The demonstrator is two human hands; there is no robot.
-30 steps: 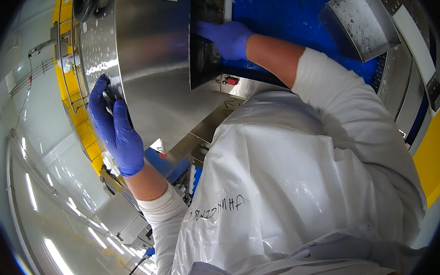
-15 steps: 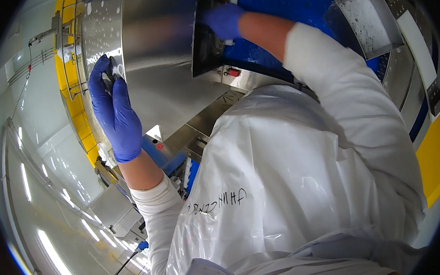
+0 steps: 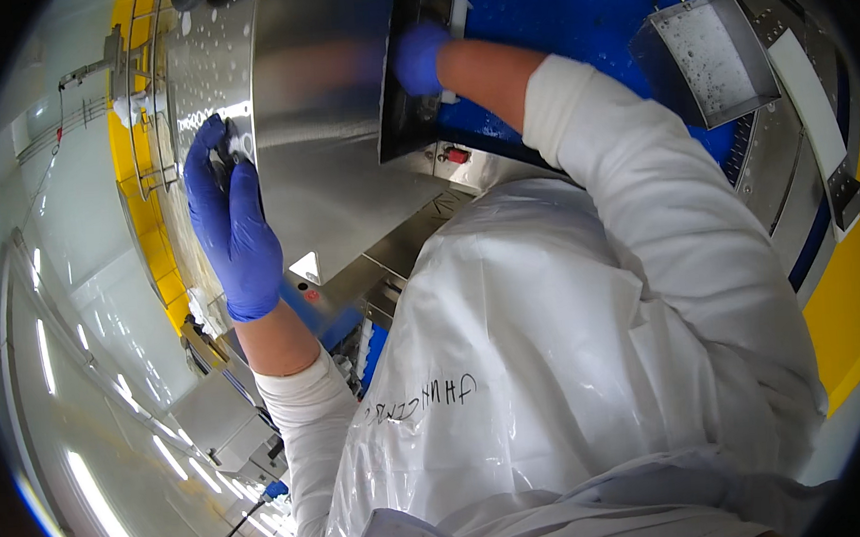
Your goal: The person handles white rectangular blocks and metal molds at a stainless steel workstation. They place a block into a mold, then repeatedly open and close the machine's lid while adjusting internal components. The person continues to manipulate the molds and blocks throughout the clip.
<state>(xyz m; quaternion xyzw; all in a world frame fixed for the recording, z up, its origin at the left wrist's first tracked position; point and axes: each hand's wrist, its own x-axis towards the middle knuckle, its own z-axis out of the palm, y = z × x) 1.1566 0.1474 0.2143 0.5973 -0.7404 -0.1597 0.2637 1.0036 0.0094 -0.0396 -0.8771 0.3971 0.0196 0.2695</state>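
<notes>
Head view, blue-gloved left hand [image 3: 233, 230] gripping curved, wet steel housing [image 3: 326, 147] edge

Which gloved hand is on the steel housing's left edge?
The left hand, fingers pinched at the rim of the steel housing. The right hand reaches higher, at the dark panel.

Left hand [image 3: 232, 230] in a blue glove pinches something small and dark against the steel housing [image 3: 316, 129]. Right hand [image 3: 419, 57], gloved too, grips the dark panel [image 3: 404, 114]. A steel bin [image 3: 701, 55] sits further right.
</notes>
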